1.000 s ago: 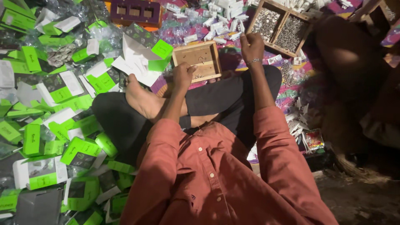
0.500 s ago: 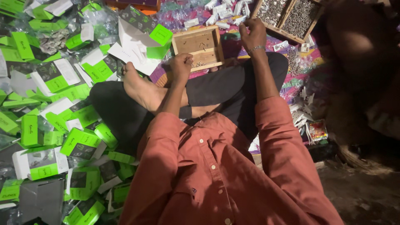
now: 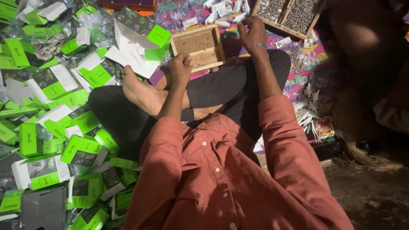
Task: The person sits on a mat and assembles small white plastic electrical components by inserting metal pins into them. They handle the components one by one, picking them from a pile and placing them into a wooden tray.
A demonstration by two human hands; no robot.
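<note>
Small wooden tray (image 3: 198,47) (light, rigid, loose screws inside): left hand (image 3: 181,68) fisted at rim, contents unseen; right hand (image 3: 252,32) curled, pinch unclear; best gripped by side walls.

Green-and-white boxes (image 3: 81,151) lie heaped across the floor on the left. A divided tray of screws (image 3: 289,12) sits at the top, small packets (image 3: 309,113) lying at right.

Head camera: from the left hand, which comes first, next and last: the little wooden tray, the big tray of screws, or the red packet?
From the left hand:
1. Little wooden tray, just above the fist.
2. Big tray of screws, top right, past the right hand.
3. Red packet, lower right on the floor.
</note>
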